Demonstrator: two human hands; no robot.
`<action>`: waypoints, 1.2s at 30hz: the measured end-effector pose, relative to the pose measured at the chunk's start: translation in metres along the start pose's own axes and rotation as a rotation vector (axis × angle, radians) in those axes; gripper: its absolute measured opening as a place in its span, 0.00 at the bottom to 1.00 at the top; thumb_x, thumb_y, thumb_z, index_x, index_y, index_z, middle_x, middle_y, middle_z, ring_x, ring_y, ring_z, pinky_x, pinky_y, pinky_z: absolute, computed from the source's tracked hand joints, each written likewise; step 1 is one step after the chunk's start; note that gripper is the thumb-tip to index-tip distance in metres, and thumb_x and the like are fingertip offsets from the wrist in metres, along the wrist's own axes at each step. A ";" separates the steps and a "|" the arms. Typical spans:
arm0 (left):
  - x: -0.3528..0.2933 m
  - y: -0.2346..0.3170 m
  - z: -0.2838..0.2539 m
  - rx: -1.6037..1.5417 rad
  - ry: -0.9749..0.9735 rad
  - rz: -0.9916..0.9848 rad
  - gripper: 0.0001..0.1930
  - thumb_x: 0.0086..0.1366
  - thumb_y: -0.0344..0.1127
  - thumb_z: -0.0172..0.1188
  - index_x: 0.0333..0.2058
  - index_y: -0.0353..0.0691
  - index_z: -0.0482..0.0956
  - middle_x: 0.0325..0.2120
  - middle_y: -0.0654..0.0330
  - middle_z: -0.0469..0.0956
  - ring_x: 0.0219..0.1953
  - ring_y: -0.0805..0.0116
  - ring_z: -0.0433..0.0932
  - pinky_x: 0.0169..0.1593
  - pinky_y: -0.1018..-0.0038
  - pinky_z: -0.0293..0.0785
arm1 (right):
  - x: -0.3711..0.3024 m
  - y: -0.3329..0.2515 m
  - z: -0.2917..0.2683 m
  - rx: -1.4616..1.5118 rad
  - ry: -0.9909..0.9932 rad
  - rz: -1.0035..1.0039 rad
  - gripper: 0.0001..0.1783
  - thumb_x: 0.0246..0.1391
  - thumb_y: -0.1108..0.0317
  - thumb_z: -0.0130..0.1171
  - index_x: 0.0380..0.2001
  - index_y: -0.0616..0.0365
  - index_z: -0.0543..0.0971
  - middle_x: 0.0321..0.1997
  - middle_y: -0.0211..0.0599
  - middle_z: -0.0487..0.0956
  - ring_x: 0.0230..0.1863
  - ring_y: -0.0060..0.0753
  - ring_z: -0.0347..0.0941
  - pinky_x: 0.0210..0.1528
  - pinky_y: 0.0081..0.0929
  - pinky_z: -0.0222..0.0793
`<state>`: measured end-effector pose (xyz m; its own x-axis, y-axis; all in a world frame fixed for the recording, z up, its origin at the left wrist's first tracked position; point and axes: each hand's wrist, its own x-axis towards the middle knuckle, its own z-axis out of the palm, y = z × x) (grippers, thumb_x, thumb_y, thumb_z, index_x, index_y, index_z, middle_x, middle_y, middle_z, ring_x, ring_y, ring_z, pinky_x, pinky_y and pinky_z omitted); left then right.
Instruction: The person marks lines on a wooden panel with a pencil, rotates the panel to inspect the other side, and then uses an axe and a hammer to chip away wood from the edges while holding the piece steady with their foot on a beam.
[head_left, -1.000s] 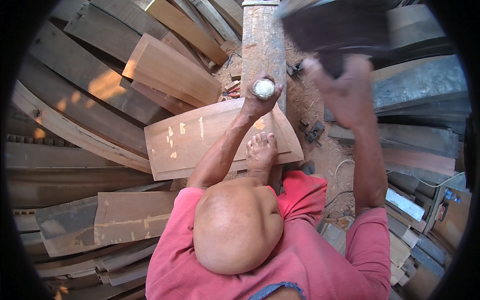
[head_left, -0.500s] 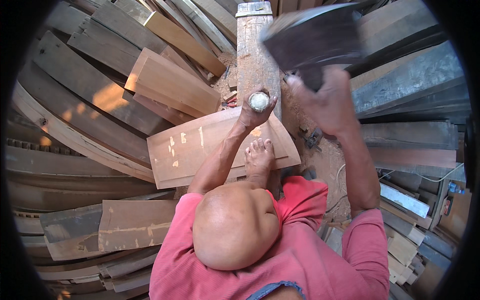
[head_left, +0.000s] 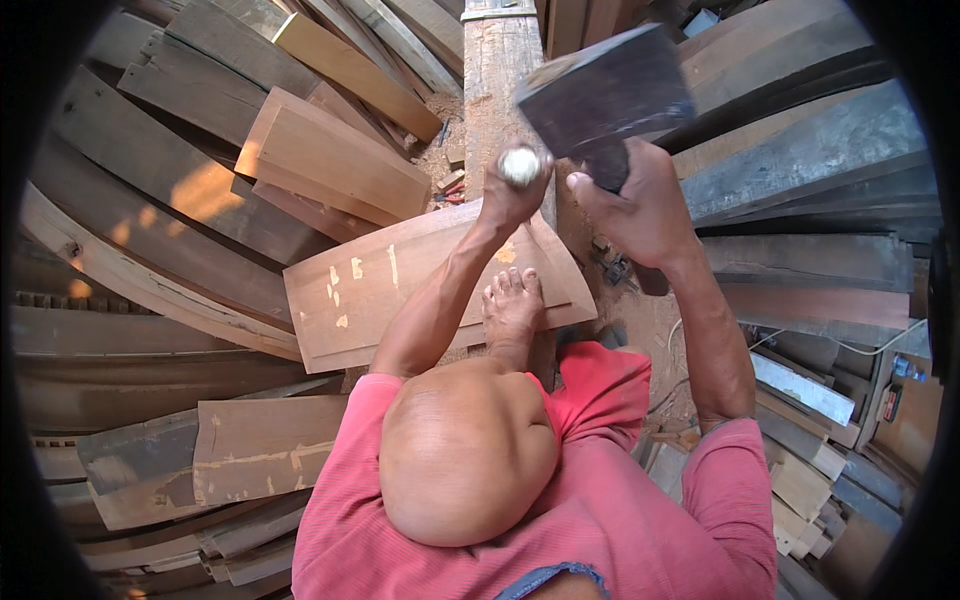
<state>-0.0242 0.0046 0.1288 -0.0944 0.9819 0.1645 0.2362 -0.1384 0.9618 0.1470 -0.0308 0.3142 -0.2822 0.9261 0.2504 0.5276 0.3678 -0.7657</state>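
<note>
Below both hands (head_left: 510, 203) (head_left: 642, 210), seemingly, wooden panel (head_left: 370, 300)

From my station I see a short-sleeved pink shirt (head_left: 620, 520), its cloth finely ribbed, with a dark-blue neckline band (head_left: 560, 578) that looks ragged along its edge. The right sleeve (head_left: 735, 480) is creased and ends near the elbow. Brighter red cloth (head_left: 605, 395) shows beside a smooth, rounded bare knee (head_left: 460, 450). The foot (head_left: 513, 305), left hand (head_left: 515, 192) and right hand (head_left: 645, 210) I make out as bare.
</note>
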 end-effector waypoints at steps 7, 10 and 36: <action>0.028 0.004 -0.013 -0.078 0.119 0.157 0.10 0.66 0.32 0.68 0.31 0.41 0.73 0.20 0.68 0.74 0.20 0.78 0.75 0.23 0.78 0.73 | -0.023 -0.003 -0.011 0.237 0.198 0.191 0.10 0.54 0.71 0.70 0.34 0.62 0.78 0.26 0.28 0.78 0.21 0.18 0.73 0.25 0.17 0.69; 0.027 0.015 -0.019 -0.098 -0.022 0.199 0.09 0.64 0.30 0.68 0.31 0.41 0.74 0.19 0.68 0.74 0.21 0.80 0.74 0.24 0.78 0.72 | -0.027 -0.010 -0.016 0.372 0.249 0.178 0.08 0.56 0.74 0.68 0.34 0.62 0.78 0.26 0.30 0.79 0.21 0.18 0.73 0.25 0.19 0.70; -0.019 -0.005 -0.028 0.104 -0.001 0.493 0.09 0.58 0.31 0.69 0.32 0.36 0.77 0.25 0.55 0.77 0.27 0.69 0.78 0.33 0.71 0.75 | -0.019 -0.003 0.016 0.009 0.249 -0.348 0.04 0.56 0.71 0.63 0.29 0.58 0.80 0.33 0.34 0.83 0.31 0.37 0.82 0.38 0.33 0.79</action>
<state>-0.0502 -0.0171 0.1274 0.0532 0.8033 0.5932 0.3477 -0.5718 0.7430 0.1387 -0.0508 0.3021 -0.2394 0.7393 0.6293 0.4274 0.6622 -0.6154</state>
